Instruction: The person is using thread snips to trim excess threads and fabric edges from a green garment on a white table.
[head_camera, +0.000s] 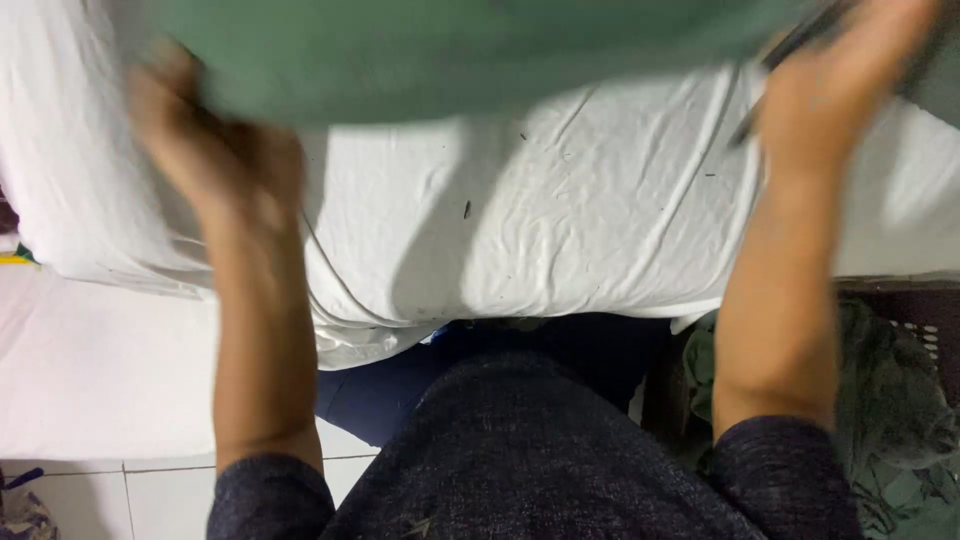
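I see both hands, left hand and right hand, closed on a green cloth held over the white-sheeted bed, mid-spread; lowering it evenly seems next.
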